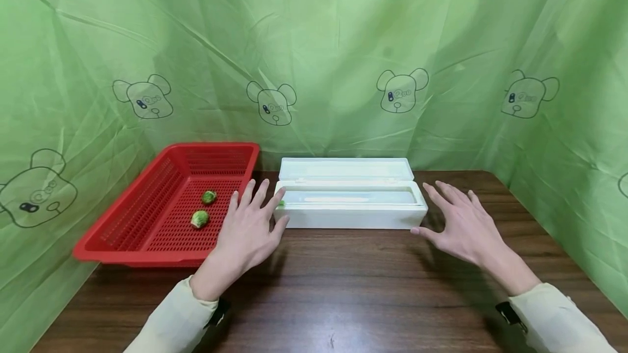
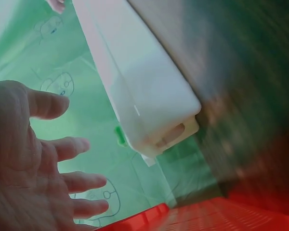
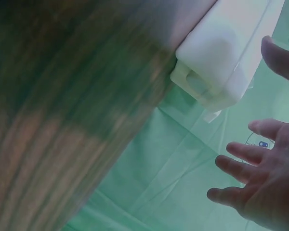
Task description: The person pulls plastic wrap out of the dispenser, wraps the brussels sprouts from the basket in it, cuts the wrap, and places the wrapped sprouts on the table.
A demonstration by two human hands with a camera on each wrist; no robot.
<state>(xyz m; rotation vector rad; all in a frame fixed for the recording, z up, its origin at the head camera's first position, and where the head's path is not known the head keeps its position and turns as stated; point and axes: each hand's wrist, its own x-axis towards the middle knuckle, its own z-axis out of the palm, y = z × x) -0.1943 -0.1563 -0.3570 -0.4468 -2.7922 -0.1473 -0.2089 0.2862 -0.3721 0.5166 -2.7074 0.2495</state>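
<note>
A long white box (image 1: 350, 218) lies across the table with its lid (image 1: 345, 169) raised at the back; a small green piece (image 1: 281, 203) shows at its left end. My left hand (image 1: 249, 230) hovers with spread fingers between the red basket and the box's left end, holding nothing. Off the box's right end, my right hand (image 1: 466, 229) is spread as well, with nothing in it. Both wrist views show a gap between each hand (image 2: 26, 159) (image 3: 269, 168) and the white box (image 2: 154, 77) (image 3: 221, 53).
On the left stands a red slatted basket (image 1: 132, 257) with two green sprouts (image 1: 199, 219) (image 1: 208, 197) inside. The brown wooden table (image 1: 353, 298) reaches back to green cloth (image 1: 333, 42) printed with bear heads, which also hangs at both sides.
</note>
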